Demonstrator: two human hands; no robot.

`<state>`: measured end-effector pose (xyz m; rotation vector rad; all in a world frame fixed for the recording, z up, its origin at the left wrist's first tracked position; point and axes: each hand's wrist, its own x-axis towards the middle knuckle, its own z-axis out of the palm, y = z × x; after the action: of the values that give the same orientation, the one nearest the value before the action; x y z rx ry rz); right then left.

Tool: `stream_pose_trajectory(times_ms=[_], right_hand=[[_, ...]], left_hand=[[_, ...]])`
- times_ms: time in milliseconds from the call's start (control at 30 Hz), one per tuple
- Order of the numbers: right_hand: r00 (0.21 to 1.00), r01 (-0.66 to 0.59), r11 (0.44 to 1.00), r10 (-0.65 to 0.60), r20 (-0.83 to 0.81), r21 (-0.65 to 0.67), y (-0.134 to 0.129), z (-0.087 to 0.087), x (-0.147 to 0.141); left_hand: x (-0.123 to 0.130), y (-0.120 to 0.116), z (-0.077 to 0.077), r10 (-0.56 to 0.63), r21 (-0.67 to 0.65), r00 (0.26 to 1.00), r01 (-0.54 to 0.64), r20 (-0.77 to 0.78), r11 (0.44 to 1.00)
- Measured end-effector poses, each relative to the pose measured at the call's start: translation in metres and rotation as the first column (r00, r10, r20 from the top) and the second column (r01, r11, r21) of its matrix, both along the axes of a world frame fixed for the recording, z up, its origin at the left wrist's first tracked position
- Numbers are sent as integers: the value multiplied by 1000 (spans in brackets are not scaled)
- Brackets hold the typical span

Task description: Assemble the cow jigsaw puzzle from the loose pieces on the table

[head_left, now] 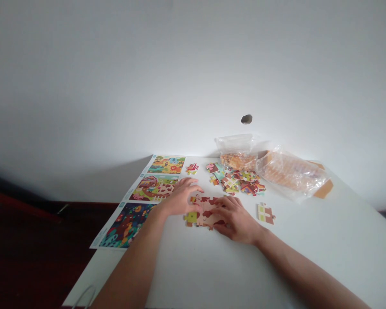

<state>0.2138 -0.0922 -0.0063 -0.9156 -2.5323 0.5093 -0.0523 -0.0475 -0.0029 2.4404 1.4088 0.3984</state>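
Several jigsaw pieces with brown cow patches on pink lie together as a joined section (204, 213) on the white table. My right hand (233, 218) rests on the right side of this section, fingers spread and bent over it, hiding part of it. At its upper left is my left hand (181, 196), fingers apart, thumb near the section's left edge and nothing visible in its grasp. Under and beyond the left hand lies the printed picture sheet (116, 207) with three scenes; the middle one shows a farm with a cow.
Behind my hands is a heap of loose jigsaw pieces (234, 179). One piece (192, 168) lies by the sheet, another piece (266, 213) to the right. A clear bag of pieces (238, 161) and a bubble-wrap package (291, 173) sit near the wall (167, 77).
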Motion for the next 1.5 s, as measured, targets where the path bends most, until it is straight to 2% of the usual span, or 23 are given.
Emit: stream_pose_trajectory(times_ms=[133, 267, 433, 567, 667, 767, 833, 933, 1167, 1367, 1500], right_hand=[[1000, -7, 1000, 7, 8, 11, 0, 1, 0], [1000, -5, 1000, 5, -2, 9, 0, 1, 0], [999, -2, 1000, 2, -36, 22, 2, -2, 2], [991, 104, 993, -99, -91, 47, 7, -4, 5], [978, 169, 984, -161, -136, 52, 9, -5, 8], [951, 232, 972, -222, -214, 24, 10, -6, 11], [953, 236, 972, -230, -199, 7, 11, -7, 12], [980, 169, 985, -170, -105, -17, 12, -10, 12], [982, 175, 984, -176, -63, -27, 13, -13, 14], [959, 276, 960, -278, -46, -52, 15, -14, 16], [979, 202, 979, -203, -12, -35, 13, -10, 15]], left_hand=[[6, -2, -4, -23, -35, 999, 21, -47, 999], [5, -3, -3, -44, -65, 999, 42, -28, 997], [3, -1, -6, -6, 18, 1000, 6, 27, 1000], [3, 1, -10, 17, 33, 1000, -17, -13, 999], [2, 4, -11, 34, 109, 998, -39, 45, 993], [0, 7, -11, 98, 195, 991, -115, 96, 974], [-1, 8, -11, 124, 213, 987, -145, 107, 966], [0, 8, -12, 105, 185, 991, -118, 79, 976], [5, 4, -12, 77, 129, 997, -79, 21, 988], [15, -2, -8, 19, 68, 999, -20, 28, 997], [21, -6, -4, -12, -30, 1000, 13, 22, 999]])
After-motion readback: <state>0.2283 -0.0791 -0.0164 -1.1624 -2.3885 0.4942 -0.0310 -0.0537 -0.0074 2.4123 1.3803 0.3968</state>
